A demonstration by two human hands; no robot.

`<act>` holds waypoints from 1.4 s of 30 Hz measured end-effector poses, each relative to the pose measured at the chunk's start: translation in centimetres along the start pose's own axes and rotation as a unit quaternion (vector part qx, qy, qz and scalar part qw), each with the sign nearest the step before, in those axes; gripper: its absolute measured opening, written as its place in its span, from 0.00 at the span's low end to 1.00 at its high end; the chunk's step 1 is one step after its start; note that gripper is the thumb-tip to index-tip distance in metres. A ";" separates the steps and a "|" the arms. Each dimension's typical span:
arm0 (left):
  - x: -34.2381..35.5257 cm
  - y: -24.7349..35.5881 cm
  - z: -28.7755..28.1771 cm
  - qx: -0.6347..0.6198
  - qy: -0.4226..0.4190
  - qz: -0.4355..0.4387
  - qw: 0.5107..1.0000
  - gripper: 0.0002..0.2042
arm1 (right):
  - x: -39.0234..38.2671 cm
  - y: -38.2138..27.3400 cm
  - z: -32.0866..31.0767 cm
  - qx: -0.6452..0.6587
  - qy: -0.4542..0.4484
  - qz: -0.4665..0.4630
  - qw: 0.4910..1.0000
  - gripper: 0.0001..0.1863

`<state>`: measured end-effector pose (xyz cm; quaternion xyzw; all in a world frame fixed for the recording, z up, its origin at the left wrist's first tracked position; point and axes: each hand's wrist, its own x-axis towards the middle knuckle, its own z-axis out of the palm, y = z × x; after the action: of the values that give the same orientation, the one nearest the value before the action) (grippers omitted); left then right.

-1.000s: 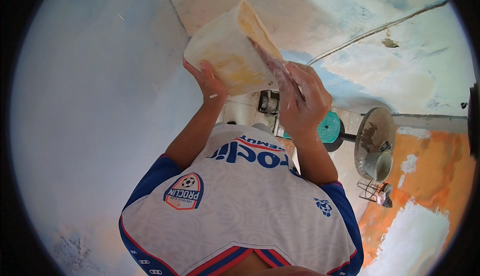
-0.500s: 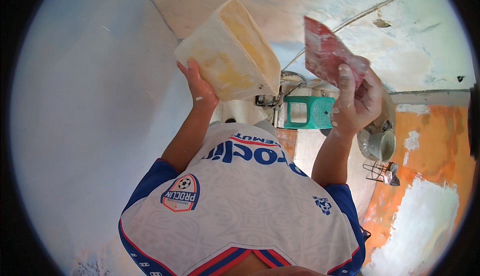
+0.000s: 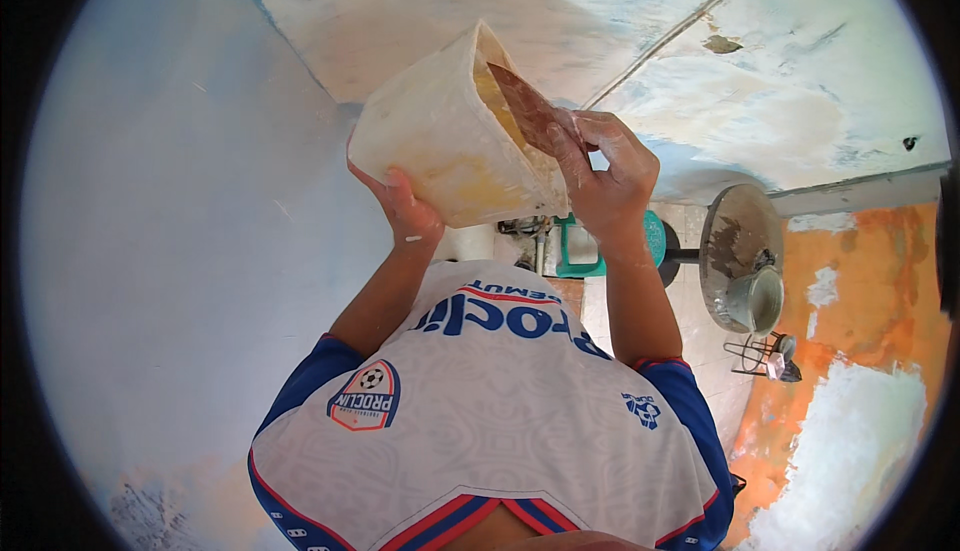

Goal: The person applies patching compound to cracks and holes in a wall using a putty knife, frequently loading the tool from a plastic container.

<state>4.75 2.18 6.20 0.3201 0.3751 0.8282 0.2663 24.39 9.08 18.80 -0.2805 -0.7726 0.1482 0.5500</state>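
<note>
A: Starting where?

B: With the cream container [image 3: 440, 146], held up in front of the chest, tilted, mouth toward the right, stained yellow on its near wall and inside.

A: Supported how?

B: Grasped from the lower left by the left hand [image 3: 400, 206], with thumb pressed to the near wall. Impossible to see the other fingers fully, mostly hidden behind the container.

A: And on the right?

B: Pinching a flat, reddish-brown scraper [image 3: 530, 106] between thumb and fingers of the right hand [image 3: 615, 176]. Pointing up and leftward with the blade, across the container's mouth. Impossible to tell whether touching the rim.

A: Just below?

B: Dressed in a white shirt [image 3: 480, 391] with blue sleeves. Beyond the right forearm, partly covered by it, a green stool [image 3: 582, 251] on a pale floor [image 3: 708, 356].

A: Farther right?

B: Past a round tabletop [image 3: 722, 236] with a pale bucket [image 3: 755, 301] at its lower edge, then to a dark wire rack [image 3: 750, 356] near an orange wall [image 3: 870, 281], patched with white.

A: Toward the top and left?

B: Lined with a thin cable [image 3: 690, 26] above; bounded at left by a pale bluish wall [image 3: 180, 201].
</note>
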 end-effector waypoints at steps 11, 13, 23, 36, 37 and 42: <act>-2.6 -3.3 5.6 0.015 -0.005 0.072 0.997 0.43 | 1.1 1.1 -7.0 -0.107 -0.030 -0.119 0.987 0.14; -3.2 -4.1 6.5 -0.017 0.004 0.047 0.999 0.44 | 1.4 1.5 -8.3 -0.107 -0.033 -0.139 0.984 0.16; -5.3 -6.9 10.8 -0.125 0.028 -0.012 0.992 0.46 | 2.9 3.4 -13.5 -0.112 -0.078 -0.226 0.965 0.20; -8.5 -7.0 15.4 -0.152 0.048 -0.013 0.987 0.45 | 3.2 3.5 -17.6 -0.122 -0.110 -0.281 0.946 0.18; -8.9 -7.3 15.8 -0.163 0.057 -0.007 0.985 0.44 | 3.2 3.6 -18.0 -0.124 -0.112 -0.282 0.945 0.18; -10.0 -7.6 17.5 -0.188 0.043 -0.023 0.981 0.42 | 3.1 3.8 -20.0 -0.145 -0.115 -0.277 0.943 0.18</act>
<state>25.61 7.62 5.84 0.2197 0.2314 0.8905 0.3243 43.32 12.36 26.21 -0.1128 -0.8907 -0.0924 0.4306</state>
